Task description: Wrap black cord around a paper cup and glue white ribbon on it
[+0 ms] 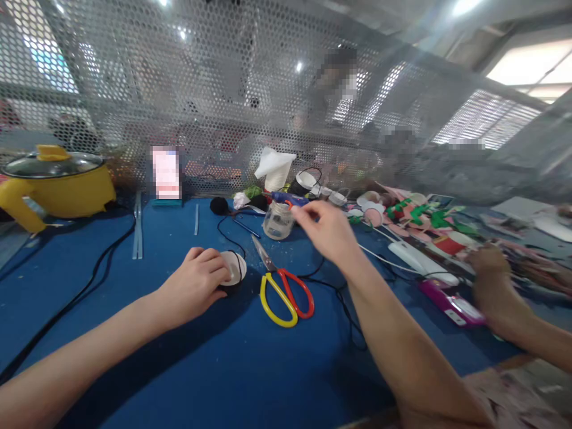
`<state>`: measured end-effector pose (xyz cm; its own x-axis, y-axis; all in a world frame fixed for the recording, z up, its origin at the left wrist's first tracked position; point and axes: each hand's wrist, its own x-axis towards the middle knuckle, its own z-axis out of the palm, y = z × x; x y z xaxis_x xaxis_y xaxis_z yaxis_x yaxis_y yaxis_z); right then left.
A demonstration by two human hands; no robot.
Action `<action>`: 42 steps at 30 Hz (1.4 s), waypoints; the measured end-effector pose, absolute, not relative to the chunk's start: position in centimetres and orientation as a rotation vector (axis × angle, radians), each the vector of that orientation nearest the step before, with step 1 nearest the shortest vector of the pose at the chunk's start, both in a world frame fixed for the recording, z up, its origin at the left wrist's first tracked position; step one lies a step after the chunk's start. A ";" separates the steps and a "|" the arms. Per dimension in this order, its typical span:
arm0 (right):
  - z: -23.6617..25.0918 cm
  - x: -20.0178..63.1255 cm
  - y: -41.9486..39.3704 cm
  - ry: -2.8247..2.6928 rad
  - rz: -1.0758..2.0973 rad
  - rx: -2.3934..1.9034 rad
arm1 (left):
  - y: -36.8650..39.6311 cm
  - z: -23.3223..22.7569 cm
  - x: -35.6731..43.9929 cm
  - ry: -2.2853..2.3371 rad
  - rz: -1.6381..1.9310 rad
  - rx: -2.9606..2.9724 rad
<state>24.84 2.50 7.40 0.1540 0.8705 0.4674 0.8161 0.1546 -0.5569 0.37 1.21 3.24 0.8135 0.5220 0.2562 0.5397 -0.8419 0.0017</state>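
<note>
Nearest to me, my left hand (196,286) lay curled on the blue cloth-covered worktop (214,369), fingers closed over a small round white disc with a black rim (233,268), pinning it flat near the middle of the worktop. A thin black cord (226,235) ran away from that disc toward the far edge.

Just beside the disc, on its right, lay a pair of scissors with one yellow and one red handle loop (283,289), blades shut and pointing toward the far edge.

Beyond the scissors my right hand (328,229) hung above the worktop, fingers loosely bent and holding nothing, its fingertips close to a small clear glass jar (277,221); I could not tell whether they touched it. A blue glue gun with an orange trigger (288,198) rested across the jar's mouth.

Toward the right edge, another person's hand (491,280) was down near a flat pink case (451,304); it was blurred, so its grip was unclear. A white corded device (413,256) lay between us.

Farther off, green and pink felt cut-outs (415,214) were heaped along the far right. At the far left corner sat a yellow electric pot with a glass lid (58,185). A perforated metal screen (223,89) closed off the far edge.
</note>
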 end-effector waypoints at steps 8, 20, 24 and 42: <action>3.6 19.1 0.5 -1.973 0.600 -1.264 | 1.5 2.8 0.5 -0.977 -0.490 -3.008; 3.8 18.7 -0.1 -1.764 1.126 -1.179 | 0.8 3.3 0.8 -0.960 -0.568 -3.232; 3.3 19.0 -0.2 -1.460 1.242 -1.050 | 1.0 3.9 0.6 -1.241 -0.592 -3.422; 2.7 19.4 -0.9 -1.352 1.184 -0.993 | 1.1 4.3 0.2 -1.721 -0.997 -3.772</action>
